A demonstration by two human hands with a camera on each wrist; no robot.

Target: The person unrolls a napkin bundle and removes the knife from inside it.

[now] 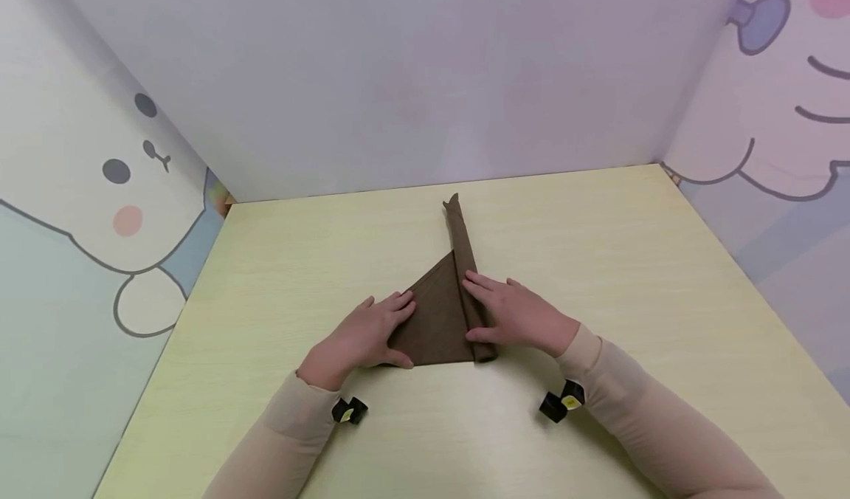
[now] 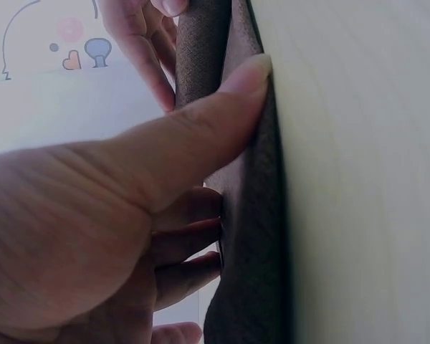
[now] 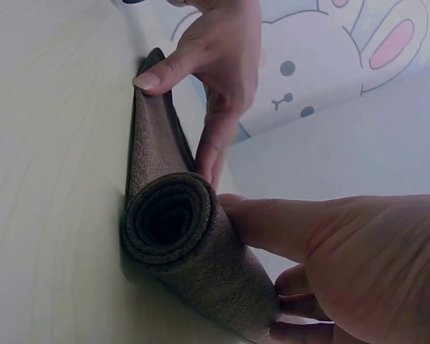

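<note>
Cloth (image 1: 434,329): brown, part-rolled, on table (image 1: 564,226) between both hands | Left hand (image 1: 361,336): fingers apart, resting on flat part | Right hand (image 1: 521,314): thumb and fingers apart, against roll (image 1: 462,241)

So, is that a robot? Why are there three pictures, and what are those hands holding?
No robot here: these are a person's own bare left hand and right hand. The wide picture looks down from the person's head. The other two are close-ups, one from each wrist, which is why they look sideways.

On the pale table lies a brown cloth. One side is wound into a roll; the right wrist's picture shows its end, like a swirl. The left hand's fingers rest on the flat part, and the right hand's fingers touch the roll. Nothing is lifted up.
</note>
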